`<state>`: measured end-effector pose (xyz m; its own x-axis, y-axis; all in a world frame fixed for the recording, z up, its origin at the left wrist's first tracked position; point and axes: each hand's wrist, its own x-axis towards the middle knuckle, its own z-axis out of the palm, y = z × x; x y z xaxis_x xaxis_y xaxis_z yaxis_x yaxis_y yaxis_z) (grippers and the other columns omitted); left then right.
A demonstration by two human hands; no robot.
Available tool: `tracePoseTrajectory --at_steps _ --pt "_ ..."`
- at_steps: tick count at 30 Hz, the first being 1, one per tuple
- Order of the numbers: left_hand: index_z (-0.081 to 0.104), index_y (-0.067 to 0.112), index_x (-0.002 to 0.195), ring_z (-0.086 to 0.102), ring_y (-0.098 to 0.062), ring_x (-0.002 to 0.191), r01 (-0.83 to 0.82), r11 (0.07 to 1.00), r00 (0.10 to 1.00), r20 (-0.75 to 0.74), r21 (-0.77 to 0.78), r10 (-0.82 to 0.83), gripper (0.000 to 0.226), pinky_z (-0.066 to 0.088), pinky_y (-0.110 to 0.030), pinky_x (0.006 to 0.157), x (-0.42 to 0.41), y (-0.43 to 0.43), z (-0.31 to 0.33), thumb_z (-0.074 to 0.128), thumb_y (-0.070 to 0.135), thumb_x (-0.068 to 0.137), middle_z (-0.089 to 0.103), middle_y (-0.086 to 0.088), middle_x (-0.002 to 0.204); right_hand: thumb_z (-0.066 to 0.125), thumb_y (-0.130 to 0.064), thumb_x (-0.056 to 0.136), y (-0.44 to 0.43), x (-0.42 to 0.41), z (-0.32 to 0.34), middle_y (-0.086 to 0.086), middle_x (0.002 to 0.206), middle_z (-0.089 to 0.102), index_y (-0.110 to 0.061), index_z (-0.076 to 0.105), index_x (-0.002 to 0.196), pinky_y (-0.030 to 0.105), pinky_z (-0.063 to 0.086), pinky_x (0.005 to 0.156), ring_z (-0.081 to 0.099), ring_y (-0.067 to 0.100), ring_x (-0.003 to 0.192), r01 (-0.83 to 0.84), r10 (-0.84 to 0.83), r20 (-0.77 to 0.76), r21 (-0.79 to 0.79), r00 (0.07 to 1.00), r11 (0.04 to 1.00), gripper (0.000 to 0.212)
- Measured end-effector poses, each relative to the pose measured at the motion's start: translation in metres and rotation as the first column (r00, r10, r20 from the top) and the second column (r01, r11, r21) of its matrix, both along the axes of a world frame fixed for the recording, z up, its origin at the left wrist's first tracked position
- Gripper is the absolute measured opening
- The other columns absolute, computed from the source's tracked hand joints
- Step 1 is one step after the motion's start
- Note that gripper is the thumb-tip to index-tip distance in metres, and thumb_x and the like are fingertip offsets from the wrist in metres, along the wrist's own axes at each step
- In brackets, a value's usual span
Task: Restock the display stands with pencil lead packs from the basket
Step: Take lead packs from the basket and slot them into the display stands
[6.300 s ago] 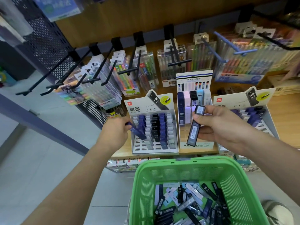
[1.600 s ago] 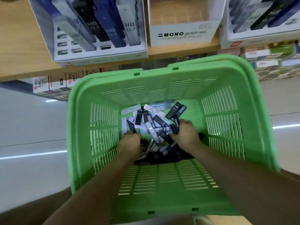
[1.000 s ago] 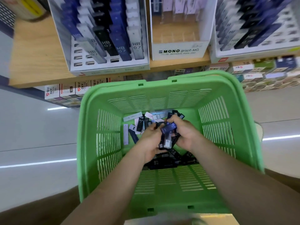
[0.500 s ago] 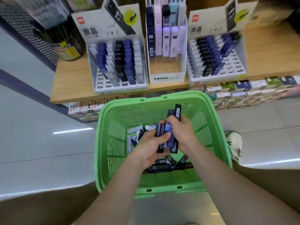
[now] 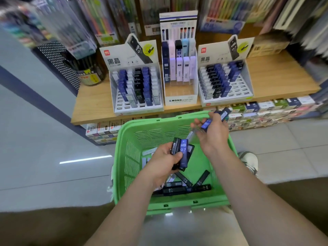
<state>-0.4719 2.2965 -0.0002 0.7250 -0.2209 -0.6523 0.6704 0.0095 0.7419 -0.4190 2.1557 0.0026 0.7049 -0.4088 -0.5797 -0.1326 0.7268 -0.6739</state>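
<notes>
A green basket (image 5: 131,174) sits below me with several black lead packs (image 5: 179,189) on its floor. My left hand (image 5: 165,164) grips a stack of blue and black HB 0.7 packs (image 5: 182,153) above the basket. My right hand (image 5: 212,135) holds several packs, a blue one (image 5: 206,123) on top, over the basket's far right rim. On the wooden shelf (image 5: 92,102) stand three display stands: a left one (image 5: 137,89), a middle MONO one (image 5: 180,86) and a right one (image 5: 224,82), each partly filled.
Hanging pen packs fill the wall above the shelf. A dark pen cup (image 5: 88,73) stands at the shelf's left end. Small boxed goods (image 5: 262,110) line the row under the shelf. A shoe (image 5: 248,160) shows on the tiled floor right of the basket.
Both hands have lifted packs out of the basket and drawn apart; the right hand has moved up toward the shelf. The view has tilted up from the basket to the stands.
</notes>
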Motion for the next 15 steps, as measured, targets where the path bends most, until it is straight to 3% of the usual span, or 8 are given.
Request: tracePoseTrajectory --at_steps 2,4,6,8,10,11,13,15 --pt "0.061 0.018 0.102 0.065 -0.020 0.082 -0.053 0.999 0.999 0.007 -0.006 0.053 0.025 0.050 -0.046 0.091 0.002 0.004 0.003 0.050 -0.004 0.094 0.073 -0.001 0.084 0.052 -0.012 0.096 -0.014 -0.001 0.006 0.004 0.067 0.049 -0.010 0.055 0.104 0.027 0.052 0.051 0.054 0.017 0.057 0.021 -0.020 -0.015 0.102 1.000 0.995 0.008" --pt "0.061 0.014 0.104 0.065 -0.021 0.084 -0.143 0.988 0.989 0.013 -0.060 0.144 0.023 0.050 -0.047 0.094 0.006 0.007 0.007 0.049 -0.004 0.095 0.072 -0.006 0.090 0.056 -0.016 0.094 -0.017 -0.009 0.007 0.000 0.065 0.048 -0.013 0.058 0.102 0.022 0.039 0.042 0.046 0.012 0.050 -0.154 0.157 -0.081 0.038 0.984 0.987 0.009" --pt "0.061 0.012 0.102 0.067 -0.018 0.081 -0.208 0.972 0.977 0.033 -0.110 0.212 0.020 0.054 -0.040 0.087 0.010 0.003 0.012 0.048 -0.003 0.096 0.073 -0.006 0.090 0.058 -0.027 0.095 -0.005 -0.022 0.003 -0.002 0.067 0.055 -0.013 0.063 0.100 0.022 0.036 0.045 0.047 0.011 0.052 -0.403 0.394 -0.129 -0.043 0.910 0.914 0.016" --pt "0.063 0.014 0.099 0.069 -0.018 0.081 -0.201 0.977 0.974 0.097 -0.070 0.207 0.022 0.055 -0.038 0.083 0.011 -0.007 0.016 0.048 -0.002 0.096 0.074 -0.006 0.091 0.059 -0.041 0.094 0.015 -0.032 0.000 0.003 0.083 0.072 -0.015 0.068 0.104 0.030 0.050 0.059 0.066 0.019 0.070 -0.531 0.525 -0.109 -0.038 0.844 0.847 0.030" --pt "0.064 0.017 0.102 0.068 -0.022 0.093 -0.188 0.982 0.966 0.182 0.018 0.182 0.024 0.053 -0.041 0.090 0.009 -0.015 0.019 0.049 -0.001 0.096 0.073 -0.008 0.100 0.065 -0.049 0.086 0.032 -0.037 0.001 0.008 0.099 0.076 -0.015 0.066 0.111 0.037 0.056 0.074 0.073 0.024 0.091 -0.567 0.563 -0.082 -0.040 0.822 0.823 0.042" --pt "0.063 0.018 0.106 0.067 -0.022 0.097 -0.183 0.981 0.959 0.231 0.070 0.162 0.024 0.052 -0.042 0.093 0.008 -0.016 0.019 0.049 0.001 0.096 0.072 -0.007 0.103 0.069 -0.048 0.080 0.037 -0.037 0.002 0.009 0.100 0.076 -0.015 0.064 0.114 0.038 0.057 0.075 0.073 0.025 0.092 -0.569 0.566 -0.068 -0.033 0.821 0.822 0.047" --pt "0.063 0.020 0.109 0.066 -0.018 0.099 -0.144 0.974 0.943 0.323 0.175 0.081 0.022 0.051 -0.043 0.095 0.008 -0.016 0.021 0.050 0.007 0.097 0.071 -0.003 0.105 0.074 -0.039 0.074 0.039 -0.038 0.006 0.011 0.097 0.075 -0.011 0.063 0.116 0.038 0.059 0.070 0.073 0.026 0.085 -0.546 0.546 -0.011 0.021 0.838 0.838 0.052" --pt "0.065 0.024 0.102 0.065 -0.021 0.098 -0.080 0.954 0.914 0.404 0.290 -0.047 0.018 0.051 -0.044 0.092 0.010 -0.014 0.023 0.053 0.012 0.096 0.070 -0.005 0.102 0.071 -0.030 0.084 0.038 -0.039 0.009 0.012 0.090 0.075 -0.009 0.064 0.114 0.035 0.058 0.061 0.073 0.025 0.076 -0.507 0.506 0.032 0.073 0.862 0.859 0.037"
